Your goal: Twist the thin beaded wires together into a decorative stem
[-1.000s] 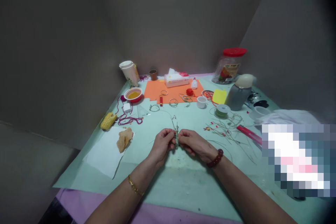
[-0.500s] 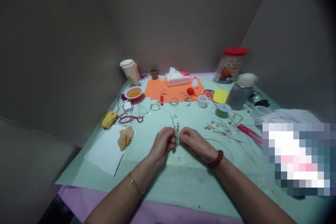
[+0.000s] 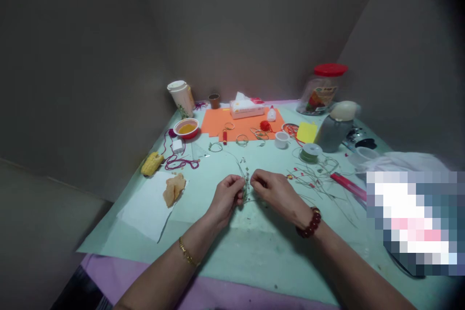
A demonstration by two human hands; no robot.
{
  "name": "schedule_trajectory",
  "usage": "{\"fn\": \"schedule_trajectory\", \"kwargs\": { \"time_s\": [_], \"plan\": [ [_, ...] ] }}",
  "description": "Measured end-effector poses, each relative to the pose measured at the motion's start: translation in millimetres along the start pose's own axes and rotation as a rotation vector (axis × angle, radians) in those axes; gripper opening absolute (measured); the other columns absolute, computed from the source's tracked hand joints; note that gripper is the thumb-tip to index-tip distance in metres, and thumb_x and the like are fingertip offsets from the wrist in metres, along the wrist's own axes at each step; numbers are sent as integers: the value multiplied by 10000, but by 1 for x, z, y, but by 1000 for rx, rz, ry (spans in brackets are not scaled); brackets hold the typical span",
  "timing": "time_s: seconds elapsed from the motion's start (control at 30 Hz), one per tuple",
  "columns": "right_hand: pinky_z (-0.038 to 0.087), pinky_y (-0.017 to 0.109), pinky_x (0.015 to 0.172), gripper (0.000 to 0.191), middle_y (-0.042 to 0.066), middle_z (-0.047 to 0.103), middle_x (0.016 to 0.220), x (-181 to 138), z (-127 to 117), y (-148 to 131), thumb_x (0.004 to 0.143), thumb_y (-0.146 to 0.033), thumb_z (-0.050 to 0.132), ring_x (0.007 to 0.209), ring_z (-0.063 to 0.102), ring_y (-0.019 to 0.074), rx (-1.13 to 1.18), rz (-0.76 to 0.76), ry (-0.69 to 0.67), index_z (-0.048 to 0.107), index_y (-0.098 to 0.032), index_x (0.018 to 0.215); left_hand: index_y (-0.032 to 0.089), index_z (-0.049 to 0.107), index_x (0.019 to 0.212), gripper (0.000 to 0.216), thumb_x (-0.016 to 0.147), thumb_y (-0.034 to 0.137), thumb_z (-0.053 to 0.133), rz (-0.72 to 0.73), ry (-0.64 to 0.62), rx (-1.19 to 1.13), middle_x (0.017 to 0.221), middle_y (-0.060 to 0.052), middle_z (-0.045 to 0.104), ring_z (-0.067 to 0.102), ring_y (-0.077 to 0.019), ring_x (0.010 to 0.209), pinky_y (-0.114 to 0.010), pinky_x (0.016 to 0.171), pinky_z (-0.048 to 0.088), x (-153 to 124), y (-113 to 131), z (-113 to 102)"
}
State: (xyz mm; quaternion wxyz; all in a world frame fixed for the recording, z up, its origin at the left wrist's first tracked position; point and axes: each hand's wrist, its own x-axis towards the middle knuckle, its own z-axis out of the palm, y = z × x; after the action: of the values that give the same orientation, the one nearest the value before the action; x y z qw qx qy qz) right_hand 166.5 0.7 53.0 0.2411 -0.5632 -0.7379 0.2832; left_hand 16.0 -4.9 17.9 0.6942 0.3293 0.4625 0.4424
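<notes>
My left hand (image 3: 227, 197) and my right hand (image 3: 276, 191) meet over the middle of the pale green table cover (image 3: 254, 242). Both pinch a thin green wire piece (image 3: 246, 185) that stands upright between the fingertips, with a loose wire end trailing away toward the back. My left wrist wears a gold bracelet (image 3: 186, 253), my right a dark red bead bracelet (image 3: 309, 223).
Loose wires and red bits (image 3: 316, 179) lie right of my hands, with a green spool (image 3: 311, 152) and a grey bottle (image 3: 336, 128). Behind are an orange sheet (image 3: 241, 123), a tissue box (image 3: 246, 106), a red-lidded jar (image 3: 323, 88). Left lie corn (image 3: 151, 163), a bowl (image 3: 186, 128), snacks on paper (image 3: 174, 189).
My right hand has shifted slightly up and to the right, its fingertips now higher on the wire piece. My left hand has stayed almost still.
</notes>
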Motion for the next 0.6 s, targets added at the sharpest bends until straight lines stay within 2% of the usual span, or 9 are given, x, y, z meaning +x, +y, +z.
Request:
{"fn": "schedule_trajectory", "kwargs": {
  "time_s": [0.17,0.3,0.47,0.6],
  "plan": [
    [307,242,605,165,6,596,715,1,5,-2,853,-186,414,644,490,130,-66,-104,-16,546,-192,754,131,543,809,253,764,353,653,-2,-41,-26,622,41,447,377,-35,493,-147,430,303,-1,1,0],
    [315,243,634,168,11,595,761,3,9,6,873,-180,403,683,499,131,-101,-164,-18,536,-192,771,125,564,847,167,757,251,629,-34,-79,-64,681,23,496,410,-32,497,-142,423,338,0,3,-4],
    [309,244,615,168,0,594,735,4,13,9,898,-232,412,651,490,130,-102,-121,0,544,-202,798,113,575,833,139,725,167,643,-125,-155,-91,682,21,504,435,-26,502,-124,426,379,3,7,-9],
    [300,241,592,153,-14,586,700,5,13,8,898,-246,423,609,475,122,-101,-95,-4,541,-206,809,110,588,884,213,716,187,694,-198,-175,-62,709,13,526,458,-20,511,-114,436,403,7,11,-13]
  ]
}}
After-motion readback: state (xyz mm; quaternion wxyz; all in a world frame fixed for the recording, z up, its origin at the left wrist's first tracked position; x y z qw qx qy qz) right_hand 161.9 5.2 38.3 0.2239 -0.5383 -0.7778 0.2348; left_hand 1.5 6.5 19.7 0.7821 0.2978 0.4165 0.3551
